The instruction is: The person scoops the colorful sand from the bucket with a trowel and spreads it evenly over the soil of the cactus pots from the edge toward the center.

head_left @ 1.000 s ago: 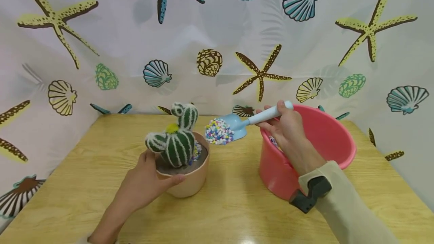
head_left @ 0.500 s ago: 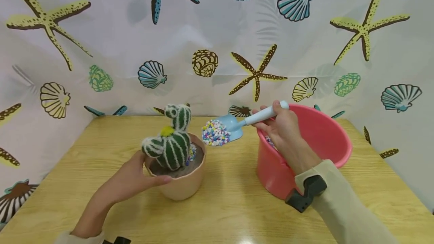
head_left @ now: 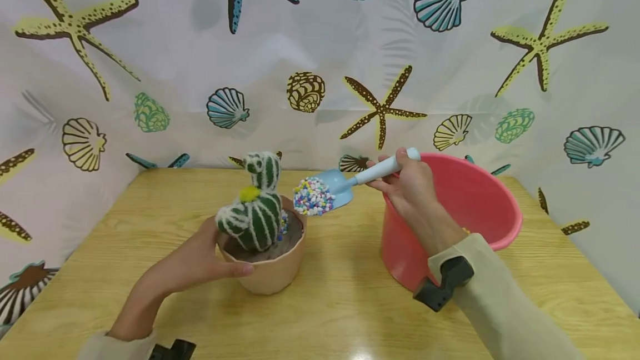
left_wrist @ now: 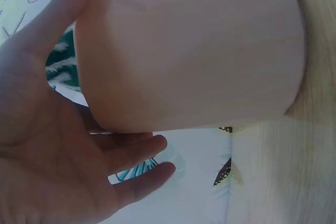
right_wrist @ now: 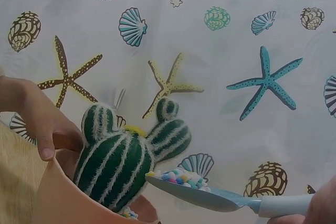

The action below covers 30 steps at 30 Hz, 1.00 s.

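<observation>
Head view gives it clearly to me, who stands here as onlooker: the peach-coloured pot is upright on the wooden table, and from it rises a green cactus with white fuzzy lines. At the left side of the pot is the person's left hand, its thumb laid on the outer wall near the rim and some fingers passing to the far side, so the rim is held between them; in the left wrist view two other fingers hang free of the wall. To the right of the pot, the right hand pinches the handle of a light-blue scoop, thumb on top and fingers below. The scoop's blade is in the air beside the pot's right rim, loaded with colourful pebbles; whether its tip is already over the rim, I cannot tell exactly. Well to the right of the pot stands a pink bucket. I judge the scoop to be light and stiff, with a smooth handle that could turn a little, so it is better taken at the middle of the handle and kept level, because the pebbles look loose and may roll off the front edge. The pot seems rigid, and its rim offers the safest hold; the cactus looks soft and should not be squeezed.
</observation>
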Available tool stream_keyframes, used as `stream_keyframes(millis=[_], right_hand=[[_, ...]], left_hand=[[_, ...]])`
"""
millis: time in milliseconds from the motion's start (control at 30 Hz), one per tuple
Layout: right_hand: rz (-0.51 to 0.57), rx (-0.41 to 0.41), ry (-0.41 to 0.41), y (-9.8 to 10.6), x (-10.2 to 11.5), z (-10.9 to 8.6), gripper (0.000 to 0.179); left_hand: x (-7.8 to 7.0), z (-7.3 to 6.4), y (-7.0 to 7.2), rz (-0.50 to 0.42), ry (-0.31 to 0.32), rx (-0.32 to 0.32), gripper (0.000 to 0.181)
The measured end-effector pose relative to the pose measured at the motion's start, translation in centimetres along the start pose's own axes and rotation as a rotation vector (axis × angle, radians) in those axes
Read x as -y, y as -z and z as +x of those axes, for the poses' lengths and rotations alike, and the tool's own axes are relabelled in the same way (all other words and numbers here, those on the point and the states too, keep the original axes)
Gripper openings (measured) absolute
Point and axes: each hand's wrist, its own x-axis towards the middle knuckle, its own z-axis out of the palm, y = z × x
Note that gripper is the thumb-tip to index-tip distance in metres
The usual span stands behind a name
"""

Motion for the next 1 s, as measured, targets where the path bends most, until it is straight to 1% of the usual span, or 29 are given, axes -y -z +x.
stream_keyframes(millis=[67, 133, 333, 533, 633, 667, 767, 1000], right_hand=[[-0.022, 0.004, 0.009, -0.2, -0.1, 0.0, 0.044], [-0.036, 0.013, 0.019, -0.3, -0.2, 0.0, 0.044], [-0.081, 0.020, 0.041, -0.7, -0.6, 0.1, 0.038], [-0.140, 0.027, 0.072, -1.3, -1.2, 0.6, 0.030], [-0.140, 0.028, 0.090, -1.6, -1.4, 0.6, 0.019], [-0.144, 0.029, 0.096, -1.7, -1.4, 0.6, 0.018], [-0.176, 0.036, 0.118, -1.8, -1.6, 0.6, 0.016], [-0.302, 0.066, 0.203, -2.1, -1.9, 0.5, 0.014]], left_hand=[[0.1, 0.1, -0.1, 0.008, -0.020, 0.004, 0.087], [0.0, 0.1, -0.1, 0.027, -0.024, 0.002, 0.089], [-0.3, -0.1, -0.2, 0.065, 0.000, -0.007, 0.098], [-0.2, -0.4, -0.2, 0.052, 0.007, -0.010, 0.096], [-0.2, -0.6, -0.1, 0.060, 0.025, -0.009, 0.096], [-0.2, -0.6, -0.1, 0.065, 0.037, -0.008, 0.097], [-0.3, -0.7, -0.1, 0.069, 0.045, -0.003, 0.097], [-0.3, -0.4, -0.2, 0.033, 0.020, 0.013, 0.089]])
